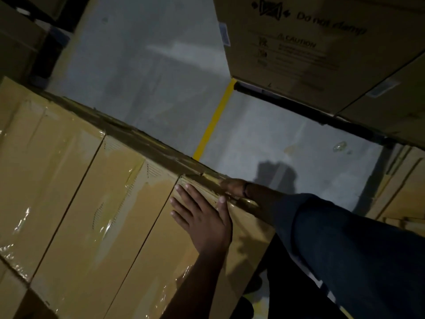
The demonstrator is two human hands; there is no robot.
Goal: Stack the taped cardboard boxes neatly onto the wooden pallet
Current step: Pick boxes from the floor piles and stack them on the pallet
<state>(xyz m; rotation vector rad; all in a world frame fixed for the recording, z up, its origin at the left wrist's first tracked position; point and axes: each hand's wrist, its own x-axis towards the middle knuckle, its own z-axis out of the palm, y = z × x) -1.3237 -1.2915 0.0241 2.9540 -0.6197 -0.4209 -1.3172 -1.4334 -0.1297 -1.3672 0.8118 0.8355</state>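
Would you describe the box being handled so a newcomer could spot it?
Follow the row of taped cardboard boxes on the left to its right end, by the yellow floor line. The end box there is the only one with a left hand flat on top and a right hand gripping its far edge.

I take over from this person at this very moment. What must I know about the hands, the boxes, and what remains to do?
Left hand: open, lying flat on top of the rightmost taped box.
Right hand: on that box's far top edge; the view is too dim to tell whether its fingers curl over it.
Things: the taped boxes stand side by side in one row with level tops. The pallet is not in view.
Done: this row looks placed.
Left: probably settle the rightmost box flush against its neighbour, then stack any further boxes.
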